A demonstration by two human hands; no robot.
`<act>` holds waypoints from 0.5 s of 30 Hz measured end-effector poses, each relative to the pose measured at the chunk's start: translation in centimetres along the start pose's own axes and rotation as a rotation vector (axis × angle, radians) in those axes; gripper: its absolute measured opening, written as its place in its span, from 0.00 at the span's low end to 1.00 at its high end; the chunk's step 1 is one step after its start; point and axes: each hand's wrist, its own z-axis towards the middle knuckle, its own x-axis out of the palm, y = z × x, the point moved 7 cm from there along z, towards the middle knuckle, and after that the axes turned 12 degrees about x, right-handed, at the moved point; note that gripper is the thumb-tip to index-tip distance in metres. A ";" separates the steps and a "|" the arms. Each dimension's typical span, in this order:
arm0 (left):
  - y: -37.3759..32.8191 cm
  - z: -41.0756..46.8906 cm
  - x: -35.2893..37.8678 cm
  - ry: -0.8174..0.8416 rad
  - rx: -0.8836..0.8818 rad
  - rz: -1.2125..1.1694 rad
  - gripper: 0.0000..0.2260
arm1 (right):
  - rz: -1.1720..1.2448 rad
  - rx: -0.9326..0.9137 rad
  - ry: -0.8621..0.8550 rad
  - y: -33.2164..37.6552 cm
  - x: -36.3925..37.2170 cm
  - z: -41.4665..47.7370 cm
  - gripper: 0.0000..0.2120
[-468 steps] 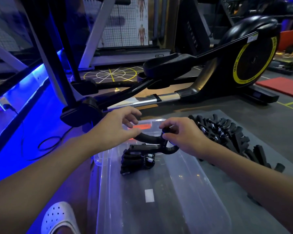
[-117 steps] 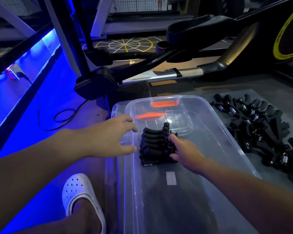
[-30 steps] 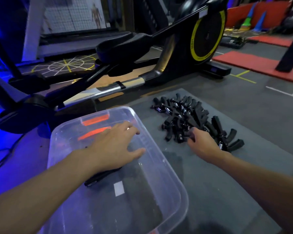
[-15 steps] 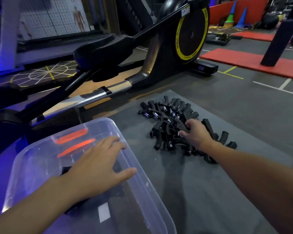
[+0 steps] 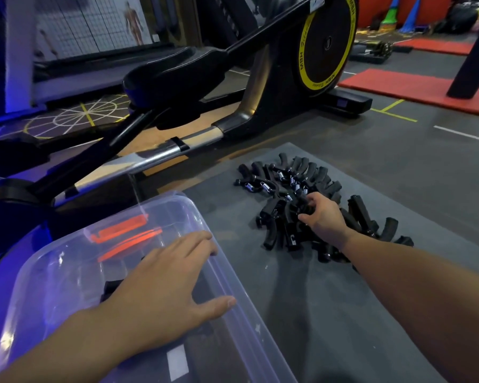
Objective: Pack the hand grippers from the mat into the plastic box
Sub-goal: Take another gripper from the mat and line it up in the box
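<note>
Nearest, the left hand [image 5: 163, 286] hangs flat over the clear rectangular plastic box [image 5: 50, 275], fingers straight & spread, grip slack w/ nothing in it. Its thumb tip sits by the box's right rim; contact can't be told. Under that palm a few black hand grippers [image 5: 112, 287] lie on the box floor, mostly hidden. The box sits at the left edge of the grey rubber mat [image 5: 329, 313], long axis running near-to-far & tilted a bit left. Further out & to the right, the right hand [image 5: 320, 214] is dug into the heap of black foam-handled, steel-spring grippers [image 5: 288, 181] on the mat. Its fingers & thumb curl round 1 hand gripper [image 5: 293, 217] at the heap's near-left side, so that grip is closed on it, not lifted as far as I can tell. Key relation: the box lies left of & nearer than that grip, so the carry prob. goes left & back toward the body, over the right rim. The right hand is the nearer hand to the heap; the left sits in the drop zone & may need to shift. Behind stands a black elliptical trainer w/ yellow-ringed flywheel [image 5: 327, 42].
</note>
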 end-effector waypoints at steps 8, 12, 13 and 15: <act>-0.4 0.0 -0.2 -0.006 0.019 0.017 0.30 | -0.007 -0.065 -0.056 0.2 -0.4 -1.1 0.23; -0.6 0.0 -0.2 0.017 0.026 -0.008 0.28 | -0.031 -0.090 -0.100 1.1 -1.4 -2.3 0.24; -0.6 0.0 -0.1 0.038 0.024 -0.019 0.28 | -0.030 -0.091 -0.120 1.3 -1.8 -2.7 0.23; -0.6 -0.2 0.0 0.086 0.017 -0.034 0.29 | -0.033 -0.091 -0.148 1.9 -2.4 -3.6 0.21</act>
